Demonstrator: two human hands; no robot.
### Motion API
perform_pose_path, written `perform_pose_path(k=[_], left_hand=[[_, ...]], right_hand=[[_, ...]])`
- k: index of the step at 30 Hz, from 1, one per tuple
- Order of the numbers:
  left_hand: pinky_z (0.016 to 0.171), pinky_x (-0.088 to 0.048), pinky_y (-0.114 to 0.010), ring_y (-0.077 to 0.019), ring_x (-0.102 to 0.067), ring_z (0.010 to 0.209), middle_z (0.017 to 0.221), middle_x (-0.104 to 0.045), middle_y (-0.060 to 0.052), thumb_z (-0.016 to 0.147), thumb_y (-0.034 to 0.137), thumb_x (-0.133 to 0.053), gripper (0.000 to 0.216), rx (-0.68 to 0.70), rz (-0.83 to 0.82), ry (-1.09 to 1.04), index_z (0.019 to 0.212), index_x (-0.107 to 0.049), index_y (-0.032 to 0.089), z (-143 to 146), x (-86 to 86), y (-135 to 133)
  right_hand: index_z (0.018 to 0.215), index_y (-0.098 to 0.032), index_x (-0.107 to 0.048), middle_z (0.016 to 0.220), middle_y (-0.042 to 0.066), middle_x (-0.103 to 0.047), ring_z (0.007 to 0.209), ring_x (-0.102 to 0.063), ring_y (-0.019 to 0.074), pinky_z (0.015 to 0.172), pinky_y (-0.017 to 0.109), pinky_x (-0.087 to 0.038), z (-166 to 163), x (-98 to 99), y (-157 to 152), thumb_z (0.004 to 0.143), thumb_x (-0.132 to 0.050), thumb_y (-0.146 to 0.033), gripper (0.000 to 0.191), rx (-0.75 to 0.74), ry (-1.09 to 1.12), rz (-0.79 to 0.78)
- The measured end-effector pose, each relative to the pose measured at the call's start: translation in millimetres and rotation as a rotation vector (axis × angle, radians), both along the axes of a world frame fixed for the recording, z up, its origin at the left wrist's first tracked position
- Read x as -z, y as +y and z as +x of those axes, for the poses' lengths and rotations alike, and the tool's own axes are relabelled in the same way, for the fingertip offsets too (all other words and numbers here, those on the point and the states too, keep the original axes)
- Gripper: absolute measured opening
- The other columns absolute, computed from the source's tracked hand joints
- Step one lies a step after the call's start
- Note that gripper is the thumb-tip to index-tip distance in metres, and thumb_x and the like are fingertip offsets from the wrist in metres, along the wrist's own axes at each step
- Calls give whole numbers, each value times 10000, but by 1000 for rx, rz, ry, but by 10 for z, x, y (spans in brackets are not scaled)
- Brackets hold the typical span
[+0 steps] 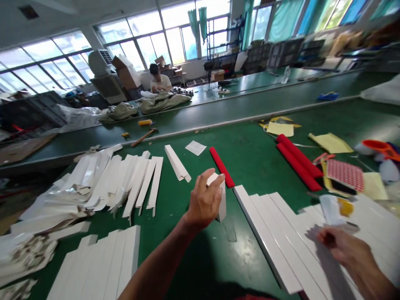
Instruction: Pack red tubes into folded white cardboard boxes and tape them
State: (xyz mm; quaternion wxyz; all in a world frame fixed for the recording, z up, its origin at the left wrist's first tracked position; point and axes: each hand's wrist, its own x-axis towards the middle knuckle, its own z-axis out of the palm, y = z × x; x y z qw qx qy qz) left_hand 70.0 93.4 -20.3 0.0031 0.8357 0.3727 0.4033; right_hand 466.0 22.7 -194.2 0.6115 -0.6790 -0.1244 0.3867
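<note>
Cardboard, probably, forms the slim white rectangular box (pixel 222 204) at twelve o'clock from you, above the smooth green surface (pixel 250 154); expect it to be light, fairly stiff along its edges and easy to dent mid-panel. Its faces may prove slippery, so take it near one end, across opposite sides, with light fingertip pressure. It looks plain, crisp-cornered and unprinted where it shows, though your fingers hide part of it. Your left hand (pixel 203 198) is partly closed, fingers curled around its upper end. Your right hand (pixel 346 246), at two o'clock, is loosely curled over glossy long white boxes (pixel 268 237), near a blurred white-and-yellow object (pixel 331 208); you cannot tell whether it grips anything.
</note>
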Motion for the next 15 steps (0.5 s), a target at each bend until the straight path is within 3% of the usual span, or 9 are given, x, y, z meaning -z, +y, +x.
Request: perform_pose_path(k=[2, 6, 9, 11, 15], left_hand=[[1023, -493, -404, -245, -505, 1249, 1350, -460, -157, 942, 185, -465, 388, -14, -7, 8, 1322, -545, 184, -2, -19, -18], [1011, -497, -398, -247, -522, 1217, 1296, -492, -161, 943, 199, -465, 402, -54, 23, 14, 1340, -523, 169, 48, -1, -33], [1029, -481, -425, -270, -515, 1223, 1300, -519, -191, 944, 197, -439, 503, -77, 45, 25, 1438, -384, 118, 118, 42, -37], [1028, -479, -437, -285, -519, 1217, 1311, -528, -209, 938, 201, -430, 600, -89, 33, 8, 1496, -243, 84, 158, 76, -41], [970, -513, -429, -295, -559, 1171, 1303, -552, -226, 943, 243, -409, 690, -108, 5, -60, 1525, -80, 71, 200, 122, -60]], right_hand=[[583, -209, -589, 486, 12, -543, 408, -535, 136, 393, 255, -489, -429, -293, 107, 543, -790, -248, 209, -73, 78, 36], [790, -189, -629, 593, -14, -614, 477, -555, 95, 469, 204, -492, -1497, -1337, 271, 694, -814, -395, 292, -556, 62, 303], [776, -170, -633, 578, -10, -619, 473, -571, 96, 484, 206, -493, -2086, -1968, 332, 783, -747, -440, 294, -775, -61, 427], [757, -167, -635, 580, -10, -619, 458, -571, 98, 464, 208, -490, -2299, -2130, 370, 780, -743, -460, 313, -824, -104, 467], [734, -174, -628, 568, -4, -628, 438, -569, 105, 424, 207, -480, -2423, -2061, 459, 752, -757, -493, 344, -810, -144, 447]])
